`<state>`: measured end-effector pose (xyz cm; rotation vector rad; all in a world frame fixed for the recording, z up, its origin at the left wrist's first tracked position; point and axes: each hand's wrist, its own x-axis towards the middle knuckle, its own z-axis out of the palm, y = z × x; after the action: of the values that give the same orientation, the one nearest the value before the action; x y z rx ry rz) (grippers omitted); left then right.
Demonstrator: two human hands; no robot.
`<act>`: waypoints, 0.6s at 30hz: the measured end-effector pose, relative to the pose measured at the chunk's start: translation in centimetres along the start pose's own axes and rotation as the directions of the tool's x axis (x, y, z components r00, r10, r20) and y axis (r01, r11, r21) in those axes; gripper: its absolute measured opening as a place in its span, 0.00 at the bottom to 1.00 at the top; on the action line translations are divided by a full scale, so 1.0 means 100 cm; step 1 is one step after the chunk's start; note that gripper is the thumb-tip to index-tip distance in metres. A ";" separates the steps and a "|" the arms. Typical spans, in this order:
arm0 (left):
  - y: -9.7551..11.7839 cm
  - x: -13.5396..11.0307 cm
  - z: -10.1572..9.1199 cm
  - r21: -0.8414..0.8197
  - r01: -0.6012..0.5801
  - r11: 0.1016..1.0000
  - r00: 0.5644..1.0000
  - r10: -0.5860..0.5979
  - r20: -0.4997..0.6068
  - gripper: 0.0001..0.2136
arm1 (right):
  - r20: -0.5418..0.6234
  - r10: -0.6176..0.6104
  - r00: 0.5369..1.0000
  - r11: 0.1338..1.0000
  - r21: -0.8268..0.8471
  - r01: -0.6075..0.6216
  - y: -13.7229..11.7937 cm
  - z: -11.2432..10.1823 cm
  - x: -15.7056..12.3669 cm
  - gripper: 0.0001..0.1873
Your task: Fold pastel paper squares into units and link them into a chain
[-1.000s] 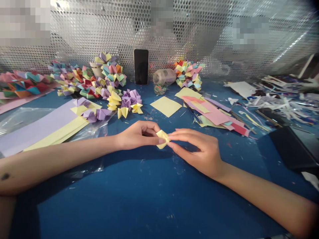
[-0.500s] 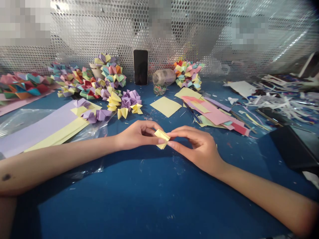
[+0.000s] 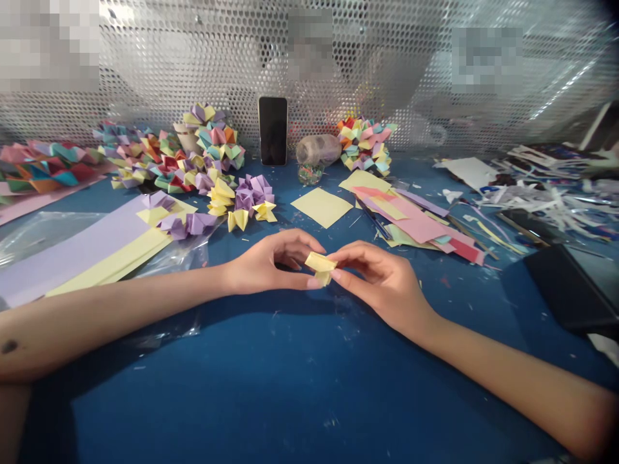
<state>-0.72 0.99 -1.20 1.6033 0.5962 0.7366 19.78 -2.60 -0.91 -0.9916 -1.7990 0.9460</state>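
I have a small folded yellow paper piece pinched between both hands above the middle of the blue table. My left hand grips its left side with thumb and fingertips; my right hand grips its right side. A flat yellow square lies farther back.

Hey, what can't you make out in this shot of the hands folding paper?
Head view:
Folded yellow paper: creases hidden by fingers of left hand and right hand.
Jar: contents too small.
Phone: screen dark, unreadable.
Black object: cut off by right edge.
Pixelated patches behind the mesh: blurred.
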 end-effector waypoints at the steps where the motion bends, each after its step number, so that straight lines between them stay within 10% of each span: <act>1: 0.000 0.000 0.000 0.019 -0.034 0.999 0.999 0.034 -0.037 0.17 | 0.000 0.004 1.000 1.000 -0.005 -0.004 0.000 0.000 0.000 0.06; 18: -0.003 -0.003 0.001 -0.081 -0.022 0.996 0.999 0.018 -0.049 0.05 | 0.043 -0.025 0.999 0.996 -0.084 0.028 -0.001 0.004 -0.001 0.04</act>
<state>-0.79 0.76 -1.57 1.5218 0.5786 0.8070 19.47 -2.83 -1.03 -1.0043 -1.8955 0.8865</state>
